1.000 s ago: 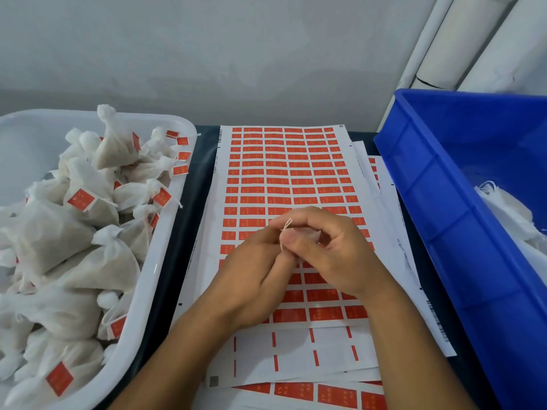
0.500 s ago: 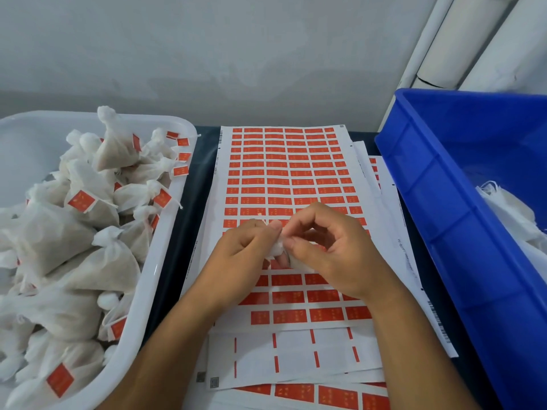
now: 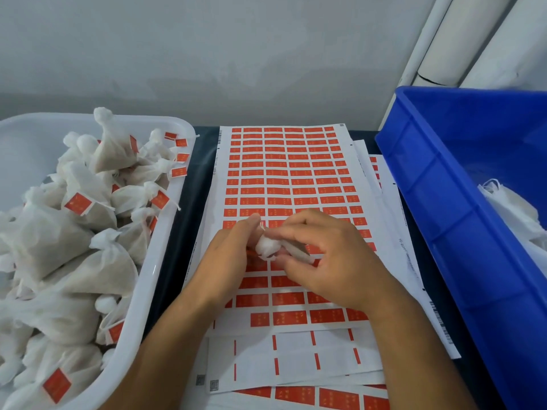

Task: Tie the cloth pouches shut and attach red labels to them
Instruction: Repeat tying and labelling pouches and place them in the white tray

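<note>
A small white cloth pouch (image 3: 268,247), its neck bunched into a puff, is held above the middle of the work surface between two bare hands, the left hand (image 3: 229,255) pinching it from one side with curled fingers and the right hand (image 3: 328,261) gripping it from the other, thumb and forefinger closed on the fabric near a short end of white string (image 3: 262,225). Directly beneath them lies a large white sheet of small red rectangular labels (image 3: 284,179), printed in tidy rows and columns, its nearest rows already peeled down to bare backing with thin red slivers left between the gaps. The sheet tops a loose stack of similar label sheets (image 3: 390,232) that fans out toward the right and toward the person (barcodes and small printed codes show along the edges, too small to read). All of this rests on a dark table (image 3: 192,202), visible only as narrow strips between the paper and the containers. To the left, a white plastic tub (image 3: 154,261) is heaped with filled, tied white cloth pouches (image 3: 59,232), many carrying red labels. To the right stands a deep blue plastic crate (image 3: 444,217) with a few loose white pouches (image 3: 515,208) inside near its far wall. Behind the table rises a plain pale grey wall (image 3: 236,54), and in the upper right corner stand white pipes or rolls (image 3: 461,39).
</note>
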Demonstrator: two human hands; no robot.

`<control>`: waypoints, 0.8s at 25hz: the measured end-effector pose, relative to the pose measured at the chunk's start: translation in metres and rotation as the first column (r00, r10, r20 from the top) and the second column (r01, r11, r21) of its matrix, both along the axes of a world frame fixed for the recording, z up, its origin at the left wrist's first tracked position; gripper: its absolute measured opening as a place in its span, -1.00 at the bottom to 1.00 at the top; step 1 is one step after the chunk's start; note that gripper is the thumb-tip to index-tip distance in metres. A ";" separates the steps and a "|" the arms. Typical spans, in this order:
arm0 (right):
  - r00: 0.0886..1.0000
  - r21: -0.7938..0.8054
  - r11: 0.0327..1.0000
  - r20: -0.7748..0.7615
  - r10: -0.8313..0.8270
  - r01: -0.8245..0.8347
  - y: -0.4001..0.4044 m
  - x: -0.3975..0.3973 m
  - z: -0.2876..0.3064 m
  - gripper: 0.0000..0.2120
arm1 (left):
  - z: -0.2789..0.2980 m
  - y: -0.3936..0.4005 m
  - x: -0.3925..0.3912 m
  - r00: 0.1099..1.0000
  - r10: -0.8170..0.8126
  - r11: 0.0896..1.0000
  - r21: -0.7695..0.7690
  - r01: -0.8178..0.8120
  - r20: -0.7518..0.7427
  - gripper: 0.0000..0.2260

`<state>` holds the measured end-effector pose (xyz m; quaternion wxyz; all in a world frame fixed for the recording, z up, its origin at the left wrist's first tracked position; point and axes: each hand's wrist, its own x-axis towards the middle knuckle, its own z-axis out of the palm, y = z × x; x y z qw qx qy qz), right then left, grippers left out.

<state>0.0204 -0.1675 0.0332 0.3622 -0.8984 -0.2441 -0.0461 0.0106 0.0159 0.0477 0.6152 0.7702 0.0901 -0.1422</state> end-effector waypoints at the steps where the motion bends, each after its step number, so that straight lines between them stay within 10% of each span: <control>1: 1.000 -0.004 1.000 0.012 -0.014 0.014 0.000 0.000 -0.001 -0.61 | 0.003 -0.002 0.001 1.000 -0.001 1.000 -0.009 0.001 -0.017 -0.57; 11: 0.998 0.077 0.995 0.032 -0.061 0.059 -0.002 0.004 -0.006 -0.71 | 0.014 -0.015 0.014 0.950 -0.256 0.966 -0.004 0.260 -0.179 -0.92; 20: 0.997 0.330 0.944 0.063 -0.047 0.024 0.001 0.003 -0.001 -0.83 | -0.003 0.010 0.003 0.965 -0.246 0.935 -0.240 0.261 0.094 -0.56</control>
